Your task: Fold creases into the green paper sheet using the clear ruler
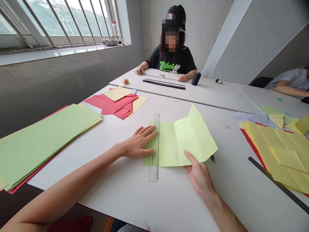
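Note:
A light green sheet of paper (169, 145) lies on the white table (135, 193) with fold creases in it. A clear plastic ruler (154, 151) lies across its left part. My left hand (137, 143) rests flat on the ruler and paper, fingers stretched out. My right hand (198, 174) pinches the near edge of the paper's right flap (195, 135), which is lifted and folded over. A dark pen tip (212, 158) shows from under that flap.
A stack of large green sheets over red ones (41, 141) lies at the left. Red and yellow papers (116, 101) sit beyond it. Yellow sheets (277, 145) and a black ruler (277, 183) lie at the right. A person (171, 51) sits across; another's arm (287, 88) is far right.

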A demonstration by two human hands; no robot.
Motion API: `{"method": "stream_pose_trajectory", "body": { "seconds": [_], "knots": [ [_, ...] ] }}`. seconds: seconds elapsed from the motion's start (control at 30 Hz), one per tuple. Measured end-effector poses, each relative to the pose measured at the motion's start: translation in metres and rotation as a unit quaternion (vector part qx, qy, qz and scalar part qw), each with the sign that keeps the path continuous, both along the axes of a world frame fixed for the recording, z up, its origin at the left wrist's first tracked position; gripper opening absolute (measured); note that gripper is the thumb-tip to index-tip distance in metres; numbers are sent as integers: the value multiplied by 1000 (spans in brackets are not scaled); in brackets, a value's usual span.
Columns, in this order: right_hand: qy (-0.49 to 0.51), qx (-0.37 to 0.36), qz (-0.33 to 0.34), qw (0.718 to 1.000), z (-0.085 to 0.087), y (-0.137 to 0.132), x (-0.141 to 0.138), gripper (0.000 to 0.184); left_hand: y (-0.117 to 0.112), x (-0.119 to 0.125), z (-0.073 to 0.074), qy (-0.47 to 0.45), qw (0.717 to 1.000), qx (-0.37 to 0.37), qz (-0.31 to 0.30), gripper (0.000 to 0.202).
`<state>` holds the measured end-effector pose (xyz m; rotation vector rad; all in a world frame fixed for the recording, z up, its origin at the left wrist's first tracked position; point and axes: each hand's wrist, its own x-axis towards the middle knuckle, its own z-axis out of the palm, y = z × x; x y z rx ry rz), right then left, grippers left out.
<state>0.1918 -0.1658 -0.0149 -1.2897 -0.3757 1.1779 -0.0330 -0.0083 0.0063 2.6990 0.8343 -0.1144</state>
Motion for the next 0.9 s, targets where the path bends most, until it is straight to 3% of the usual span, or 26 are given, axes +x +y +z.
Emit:
{"method": "stream_pose_trajectory", "body": {
  "seconds": [0.9],
  "knots": [
    [0,-3,2,1000,0,0,1,78,1,0,0,-9,1000,-2,-5,84]
  ]
}}
